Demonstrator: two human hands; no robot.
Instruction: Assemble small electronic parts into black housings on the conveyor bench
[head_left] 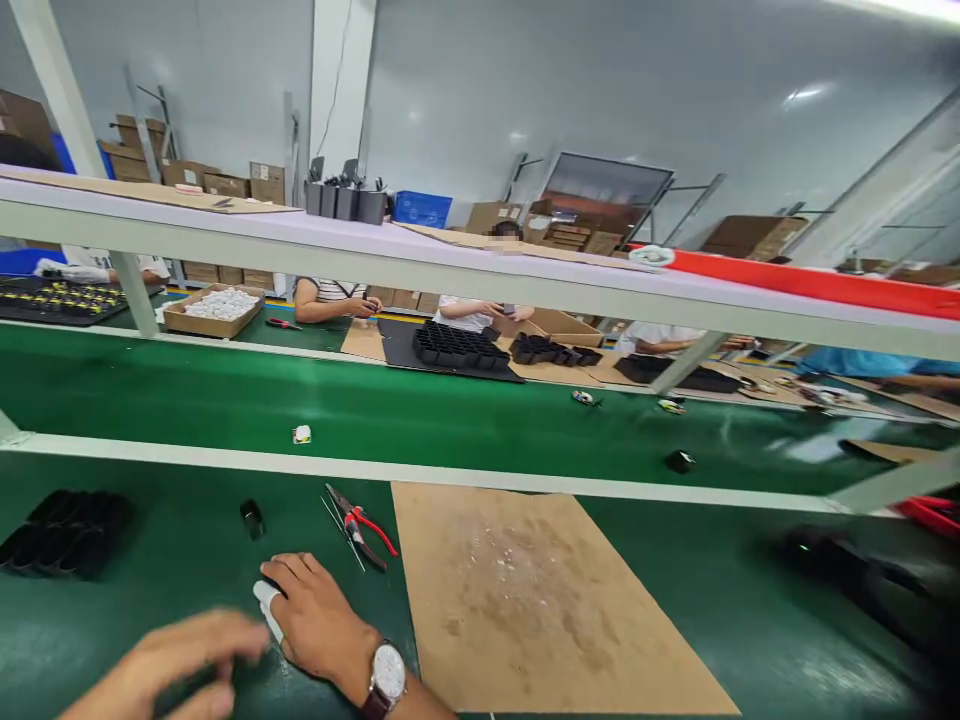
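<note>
My right hand (319,622), with a wristwatch (388,675) on it, lies low on the green mat (165,590), fingers bent toward the left. One finger has a white cover (267,608) on it. What lies under the fingers is hidden. My left hand (176,668) is beside it at the bottom left, smeared by motion, fingers pointing at the right hand. Red-handled pliers (365,532) lie just beyond the right hand. A small black cylinder (252,518) stands to their left.
A brown cardboard sheet (540,600) lies to the right of the hands and a black tray (64,532) to the far left. On the green conveyor belt (450,415) beyond sit small parts (301,434). Other people work across it with black trays (459,346) and a box of white parts (216,308).
</note>
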